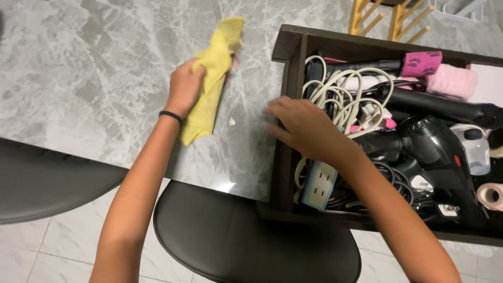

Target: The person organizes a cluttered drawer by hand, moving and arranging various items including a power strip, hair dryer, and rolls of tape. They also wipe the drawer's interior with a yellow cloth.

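Left hand (184, 88) is closed on a yellow cloth (212, 78), fingers bunched around its middle, pressing it flat against the grey marble tabletop (94, 68). The cloth runs diagonally, upper end toward the far side of the table, lower end trailing toward the near edge just beside the wrist. A black band (171, 116) sits on the left wrist. A small white crumb (231, 121) lies on the marble just right of the cloth, between the two hands.

Right hand (304, 126) is open, fingers spread and palm down, resting on the left wall of a dark wooden drawer (287, 78) that sits on the tabletop. The fingertips reach past the wall onto the marble; they are blurred, so exact contact is hard to tell. It grips nothing.

Inside the drawer, under and beside the right hand: a coil of cream cable (346, 99), and a white power strip (320, 184) near the front left corner. Further right, a black hair dryer (435, 157) with black cords tangled beside it, a black styling wand (445, 105), a pink roll with paw prints (421, 63), a fluffy pink item (451, 81), a small clear bottle (474, 149), and a roll of tape (491, 195) at the right edge.

Two black stool seats (251, 241) sit below the table's near edge over a pale tiled floor (31, 257). A yellow wooden rack (387, 18) stands past the drawer.
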